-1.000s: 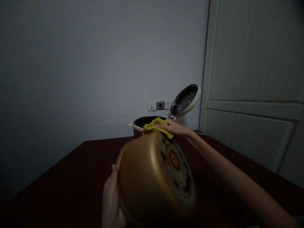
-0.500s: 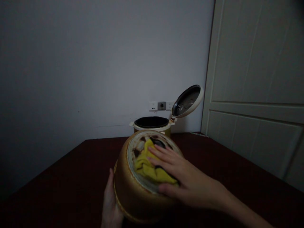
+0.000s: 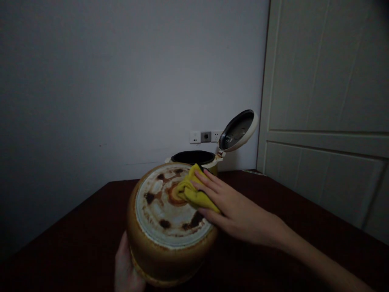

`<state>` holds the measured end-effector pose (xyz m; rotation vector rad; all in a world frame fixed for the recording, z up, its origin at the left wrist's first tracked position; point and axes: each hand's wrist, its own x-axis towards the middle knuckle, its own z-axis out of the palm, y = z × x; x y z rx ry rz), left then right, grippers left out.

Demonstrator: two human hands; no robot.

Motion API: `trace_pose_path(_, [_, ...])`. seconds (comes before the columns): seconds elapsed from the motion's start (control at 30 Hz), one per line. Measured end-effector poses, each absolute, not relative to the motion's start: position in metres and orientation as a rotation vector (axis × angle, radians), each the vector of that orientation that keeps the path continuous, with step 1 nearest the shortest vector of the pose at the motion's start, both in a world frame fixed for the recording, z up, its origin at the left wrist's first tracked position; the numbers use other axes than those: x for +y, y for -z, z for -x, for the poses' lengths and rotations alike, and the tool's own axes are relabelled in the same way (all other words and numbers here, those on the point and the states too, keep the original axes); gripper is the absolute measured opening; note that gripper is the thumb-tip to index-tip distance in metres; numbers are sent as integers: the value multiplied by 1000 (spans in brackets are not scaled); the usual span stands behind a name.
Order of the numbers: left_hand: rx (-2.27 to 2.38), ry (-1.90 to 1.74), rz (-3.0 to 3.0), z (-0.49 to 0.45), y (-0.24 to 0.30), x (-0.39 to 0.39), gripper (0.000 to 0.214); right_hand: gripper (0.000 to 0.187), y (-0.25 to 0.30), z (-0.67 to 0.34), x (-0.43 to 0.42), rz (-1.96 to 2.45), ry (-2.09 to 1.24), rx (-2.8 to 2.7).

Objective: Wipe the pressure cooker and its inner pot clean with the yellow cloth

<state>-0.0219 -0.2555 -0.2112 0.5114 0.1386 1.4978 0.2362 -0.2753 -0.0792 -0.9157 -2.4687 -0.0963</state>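
Note:
A golden inner pot (image 3: 158,247) is held upside down and tilted toward me, its pale stained bottom (image 3: 165,217) facing up. My left hand (image 3: 126,267) grips the pot's lower rim from below; only part of the hand shows. My right hand (image 3: 240,215) lies with fingers stretched flat, pressing a yellow cloth (image 3: 191,192) onto the pot's bottom at its upper right. Dark brown burn marks spot the bottom.
Behind the pot stands a rice cooker (image 3: 197,158) with its lid (image 3: 238,129) swung open. A dark red table (image 3: 75,239) carries everything. Wall sockets (image 3: 205,136) sit on the grey wall; a white door (image 3: 328,121) is at the right.
The pot has been turned so its bottom faces up and toward me. My right hand with the cloth slid from the pot's far edge onto the bottom and now rests at its upper right.

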Motion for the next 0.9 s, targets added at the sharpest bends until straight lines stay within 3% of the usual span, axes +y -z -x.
trace_pose_path(0.23, [104, -1419, -528, -12, 215, -251, 45, 61, 71, -194, -297, 674, 44, -2603])
trace_pose_path(0.43, [262, -1449, -396, -10, 215, -258, 42, 60, 66, -224, -243, 911, 179, -2439])
trace_pose_path(0.7, [193, -1440, -378, -10, 221, -249, 42, 58, 72, -211, -307, 876, -99, -2600])
trace_pose_path(0.9, [177, -1331, -401, -26, 211, -262, 40, 56, 58, -207, -257, 872, 61, -2529])
